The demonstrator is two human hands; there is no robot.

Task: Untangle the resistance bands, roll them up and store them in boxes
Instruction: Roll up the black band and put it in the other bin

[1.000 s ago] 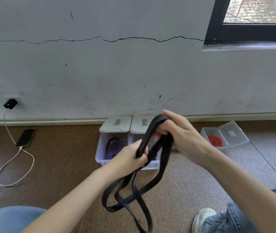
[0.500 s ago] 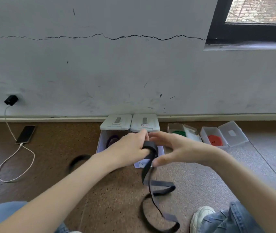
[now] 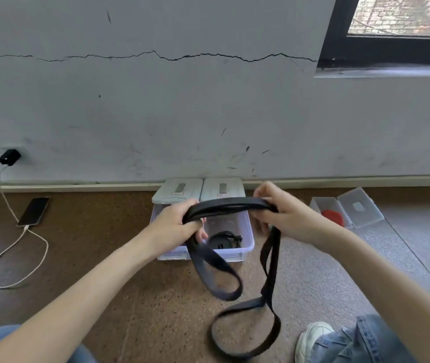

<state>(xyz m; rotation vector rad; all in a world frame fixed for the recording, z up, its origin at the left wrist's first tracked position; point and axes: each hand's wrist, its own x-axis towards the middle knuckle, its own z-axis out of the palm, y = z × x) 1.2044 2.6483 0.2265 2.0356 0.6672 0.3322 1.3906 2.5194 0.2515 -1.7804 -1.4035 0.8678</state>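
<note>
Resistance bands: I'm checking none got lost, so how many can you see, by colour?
Black: 2, the black band stretched between the left hand and right hand, and a rolled black band in the open box.
Red: 1, the red band in the small clear box.
Total: 3 in view.

There were two hands (image 3: 174,226) (image 3: 284,218), three open boxes (image 3: 245,247) (image 3: 166,254) (image 3: 321,205), two black bands (image 3: 229,205) (image 3: 223,241), one red band (image 3: 333,217), one phone (image 3: 33,212) and one charger (image 3: 9,157).
</note>
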